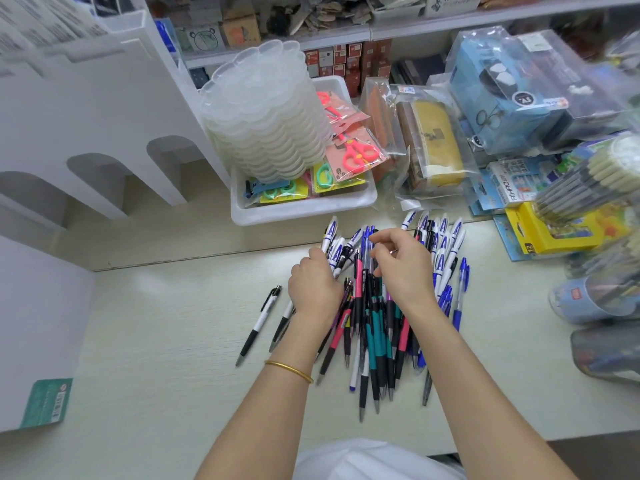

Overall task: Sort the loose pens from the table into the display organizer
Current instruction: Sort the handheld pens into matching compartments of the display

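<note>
A heap of loose pens (375,327) in pink, teal, black, blue and white lies on the pale table (166,323). My left hand (313,285) rests on the heap's left side, fingers curled around several white pens with blue print (334,249). My right hand (401,263) hovers over the heap's top, thumb and forefinger pinched at the upper ends of blue pens. A single white-and-black pen (259,325) lies apart to the left. The white display organizer (86,126) with arched slots stands at the far left.
A white tray (304,206) holding packaged scissors and a stack of clear plastic lids (266,116) sits behind the pens. Bagged stationery, a yellow box (550,233) and pencil bundles crowd the right. A white panel with a green label (46,403) stands at the near left.
</note>
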`<state>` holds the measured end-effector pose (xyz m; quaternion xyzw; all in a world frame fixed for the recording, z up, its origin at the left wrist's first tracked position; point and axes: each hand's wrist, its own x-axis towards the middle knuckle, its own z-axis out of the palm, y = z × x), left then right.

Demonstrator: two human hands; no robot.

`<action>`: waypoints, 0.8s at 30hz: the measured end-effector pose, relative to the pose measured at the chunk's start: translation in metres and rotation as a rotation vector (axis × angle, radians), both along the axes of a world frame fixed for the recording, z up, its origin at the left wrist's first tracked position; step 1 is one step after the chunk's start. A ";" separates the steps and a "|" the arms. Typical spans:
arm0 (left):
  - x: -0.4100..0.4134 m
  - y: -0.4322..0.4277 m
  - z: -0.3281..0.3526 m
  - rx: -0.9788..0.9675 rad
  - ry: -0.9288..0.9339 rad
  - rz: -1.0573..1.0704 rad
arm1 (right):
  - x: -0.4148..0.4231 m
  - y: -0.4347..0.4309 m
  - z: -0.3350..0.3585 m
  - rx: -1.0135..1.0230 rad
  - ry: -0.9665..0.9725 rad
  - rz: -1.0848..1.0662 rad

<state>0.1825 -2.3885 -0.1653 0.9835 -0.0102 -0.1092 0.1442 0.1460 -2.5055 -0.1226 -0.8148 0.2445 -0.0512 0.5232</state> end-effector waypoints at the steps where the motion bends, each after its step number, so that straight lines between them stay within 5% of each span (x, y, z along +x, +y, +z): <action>1: 0.000 0.001 0.001 0.017 -0.001 -0.011 | 0.000 0.000 0.000 -0.002 0.001 0.003; 7: 0.000 0.007 0.009 0.000 0.044 -0.037 | -0.002 0.000 0.001 -0.005 0.015 0.009; 19: -0.009 0.044 0.041 -0.596 0.231 0.107 | -0.003 0.012 -0.002 -0.024 -0.007 0.054; 24: -0.009 0.084 0.057 -0.791 0.133 0.242 | -0.001 0.034 0.001 -0.033 -0.015 0.164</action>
